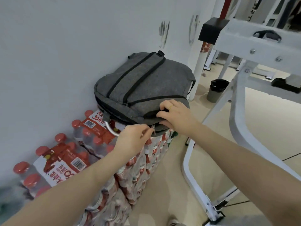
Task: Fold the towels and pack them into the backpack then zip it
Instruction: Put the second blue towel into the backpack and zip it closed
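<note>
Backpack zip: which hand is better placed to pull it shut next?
Left. The left hand already pinches the zipper pull at the near edge of the grey backpack. The right hand grips the fabric beside it, so it probably serves best as a brace.

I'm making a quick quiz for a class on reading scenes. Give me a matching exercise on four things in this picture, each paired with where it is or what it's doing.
Things:
1. Left hand
2. Right hand
3. Backpack
4. Bin

States or places:
A. Stands on the floor past the white frame
B. Lies on top of stacked bottle packs
C. Pinches the zip pull
D. Grips the near edge of the backpack

Pairs: 1-C, 2-D, 3-B, 4-A
</note>
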### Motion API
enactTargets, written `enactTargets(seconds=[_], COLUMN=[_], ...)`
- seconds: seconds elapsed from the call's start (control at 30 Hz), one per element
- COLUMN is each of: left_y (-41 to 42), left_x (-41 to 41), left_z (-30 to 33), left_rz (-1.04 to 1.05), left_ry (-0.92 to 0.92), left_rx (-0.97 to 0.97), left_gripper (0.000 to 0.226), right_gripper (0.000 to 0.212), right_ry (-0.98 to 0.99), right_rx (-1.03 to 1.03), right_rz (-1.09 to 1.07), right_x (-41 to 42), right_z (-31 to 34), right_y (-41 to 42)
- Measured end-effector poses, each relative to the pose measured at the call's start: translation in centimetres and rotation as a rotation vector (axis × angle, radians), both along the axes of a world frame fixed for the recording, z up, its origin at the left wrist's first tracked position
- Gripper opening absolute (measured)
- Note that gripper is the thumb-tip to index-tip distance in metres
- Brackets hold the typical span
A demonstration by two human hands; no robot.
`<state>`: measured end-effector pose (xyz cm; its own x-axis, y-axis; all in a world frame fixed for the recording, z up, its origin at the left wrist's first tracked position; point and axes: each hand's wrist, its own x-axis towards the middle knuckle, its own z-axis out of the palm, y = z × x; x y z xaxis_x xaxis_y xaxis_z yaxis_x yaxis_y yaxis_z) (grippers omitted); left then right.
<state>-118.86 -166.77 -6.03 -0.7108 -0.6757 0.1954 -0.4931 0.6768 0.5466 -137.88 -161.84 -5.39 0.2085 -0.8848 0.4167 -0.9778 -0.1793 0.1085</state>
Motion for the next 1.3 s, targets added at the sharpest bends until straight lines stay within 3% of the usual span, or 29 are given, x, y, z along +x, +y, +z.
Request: enactTargets(seconds=[0.13,0.33,0.6,0.77,0.97,1.13,1.2,1.3], left_y=[1.7,3.2,3.2,-0.3,-5.2,-10.6,-12.2,-14.3], left_x=[-2.0,-5.2,-1.3,2.2,3.8,5.4,5.9,7.0], left_z=[-2.1,-3.3,-2.6,-1.6,-0.5,0.7,1.2,2.0], left_rz=[0.196,0.542,0.472,0.636,0.806,0.83,0.762,0.641], left_ry=[0.008,0.214,0.096,-0.007,0.009,0.081,0.139,0.153], left_rx=[0.125,0.258,-0.061,0.033,0.039,0.123,0.165,0.187], left_gripper=[0.03,0.03,0.027,0.027,0.03,0.028,0.025,0.023], right_gripper=[0.041,0.018,0.016,0.015,0.014,0.034,0.034,0.017], right_ry=[-0.308,-0.543,-0.48,-0.427,-0.389,-0.037,-0.113,-0.32], right_rx=[0.199,0.255,0.283,0.308,0.469,0.702,0.597,0.397], right_rz=[-0.005,0.025,0.165,0.215,0.264,0.18,0.174,0.229], right_x=[0.0,-0.9,-1.9,-1.7,-2.1,0.1,2.4,6.6], right_z=[0.5,0.4,0.6,1.3,3.5,6.6,7.9,9.2], right_y=[-1.2,-1.6,-1.7,-2.1,-2.5,-5.1,-6.9,-11.1])
